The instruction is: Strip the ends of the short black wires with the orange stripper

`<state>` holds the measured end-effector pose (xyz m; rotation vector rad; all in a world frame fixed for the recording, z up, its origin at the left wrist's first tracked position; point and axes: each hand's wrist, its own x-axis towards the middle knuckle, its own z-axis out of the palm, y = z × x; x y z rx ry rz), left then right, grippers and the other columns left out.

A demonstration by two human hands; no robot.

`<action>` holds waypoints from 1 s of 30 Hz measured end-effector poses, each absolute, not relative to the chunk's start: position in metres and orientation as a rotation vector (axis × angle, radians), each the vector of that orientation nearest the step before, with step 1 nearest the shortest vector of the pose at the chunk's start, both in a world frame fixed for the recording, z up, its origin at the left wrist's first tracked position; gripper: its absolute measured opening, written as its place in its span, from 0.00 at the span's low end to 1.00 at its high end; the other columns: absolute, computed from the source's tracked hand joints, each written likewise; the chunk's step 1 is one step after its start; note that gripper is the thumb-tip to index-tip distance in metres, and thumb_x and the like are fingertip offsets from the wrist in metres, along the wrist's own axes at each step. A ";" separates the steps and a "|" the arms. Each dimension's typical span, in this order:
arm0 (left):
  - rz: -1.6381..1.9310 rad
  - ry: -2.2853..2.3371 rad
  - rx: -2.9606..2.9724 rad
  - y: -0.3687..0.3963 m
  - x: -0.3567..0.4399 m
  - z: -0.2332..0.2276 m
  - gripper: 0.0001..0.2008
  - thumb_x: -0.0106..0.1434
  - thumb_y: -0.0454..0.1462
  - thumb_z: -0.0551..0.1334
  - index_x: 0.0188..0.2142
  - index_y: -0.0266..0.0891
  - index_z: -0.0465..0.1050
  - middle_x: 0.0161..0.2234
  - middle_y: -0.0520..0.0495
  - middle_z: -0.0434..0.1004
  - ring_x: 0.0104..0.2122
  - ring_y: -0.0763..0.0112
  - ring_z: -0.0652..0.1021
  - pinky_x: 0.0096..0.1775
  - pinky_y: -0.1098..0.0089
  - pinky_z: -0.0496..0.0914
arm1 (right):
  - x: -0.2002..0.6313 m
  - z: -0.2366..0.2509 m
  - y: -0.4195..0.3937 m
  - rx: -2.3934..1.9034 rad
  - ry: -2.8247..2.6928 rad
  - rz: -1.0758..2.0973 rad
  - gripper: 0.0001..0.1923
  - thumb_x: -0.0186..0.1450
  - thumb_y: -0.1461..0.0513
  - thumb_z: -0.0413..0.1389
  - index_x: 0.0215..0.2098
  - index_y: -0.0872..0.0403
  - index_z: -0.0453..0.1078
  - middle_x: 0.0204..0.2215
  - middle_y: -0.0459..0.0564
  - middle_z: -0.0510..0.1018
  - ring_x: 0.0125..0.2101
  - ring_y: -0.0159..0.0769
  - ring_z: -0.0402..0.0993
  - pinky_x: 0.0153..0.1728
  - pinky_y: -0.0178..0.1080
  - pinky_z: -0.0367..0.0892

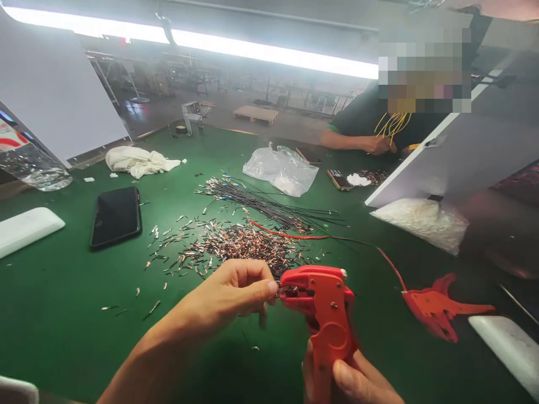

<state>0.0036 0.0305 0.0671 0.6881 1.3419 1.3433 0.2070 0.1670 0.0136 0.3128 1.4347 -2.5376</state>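
Observation:
My right hand [357,376] is wrapped round the handle of a red wire stripper [332,314], held upright with its jaws facing left. At the mouth of the jaws, my left hand [244,289] pinches what looks like a short wire, mostly hidden by thumb and fingers. Just beyond lies a heap of short wire offcuts [248,244], black with bare copper ends. Behind that heap, a bundle of long thin black wires [261,202] has metal terminals and a few blue bits at its left end.
A second red hand tool [438,308] lies right, tied to a red cord. A phone [115,216], white cloth [141,163] and clear bag [280,168] lie on the green table [63,314]. Opposite, a person [362,123] holds yellow wires [396,126]. White panels [463,134] flank both sides.

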 end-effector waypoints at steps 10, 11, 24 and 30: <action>1.515 1.821 0.789 0.033 0.011 0.073 0.16 0.62 0.48 0.62 0.28 0.38 0.70 0.21 0.54 0.68 0.22 0.76 0.65 0.25 0.73 0.59 | 0.200 0.006 0.174 0.494 1.237 -2.710 0.27 0.60 0.41 0.61 0.39 0.56 0.67 0.26 0.47 0.74 0.25 0.32 0.68 0.32 0.37 0.61; 1.533 1.887 0.808 0.033 0.013 0.071 0.15 0.63 0.47 0.62 0.28 0.39 0.71 0.21 0.54 0.67 0.22 0.75 0.66 0.26 0.72 0.60 | 0.200 0.009 0.178 0.524 1.373 -2.660 0.27 0.61 0.41 0.60 0.39 0.55 0.66 0.26 0.47 0.73 0.26 0.32 0.67 0.32 0.37 0.61; 1.723 2.103 1.004 0.034 0.017 0.059 0.07 0.64 0.41 0.63 0.32 0.42 0.75 0.24 0.52 0.73 0.25 0.70 0.73 0.31 0.68 0.68 | 0.205 0.007 0.239 0.823 3.323 -0.093 0.14 0.64 0.50 0.58 0.38 0.53 0.69 0.31 0.53 0.76 0.34 0.52 0.72 0.35 0.49 0.63; 1.650 2.025 0.982 0.038 0.019 0.056 0.05 0.64 0.39 0.64 0.32 0.42 0.75 0.30 0.51 0.75 0.31 0.70 0.74 0.36 0.69 0.68 | 0.203 -0.006 0.226 0.561 3.326 0.254 0.26 0.65 0.40 0.54 0.38 0.55 0.69 0.31 0.55 0.74 0.32 0.50 0.71 0.32 0.48 0.64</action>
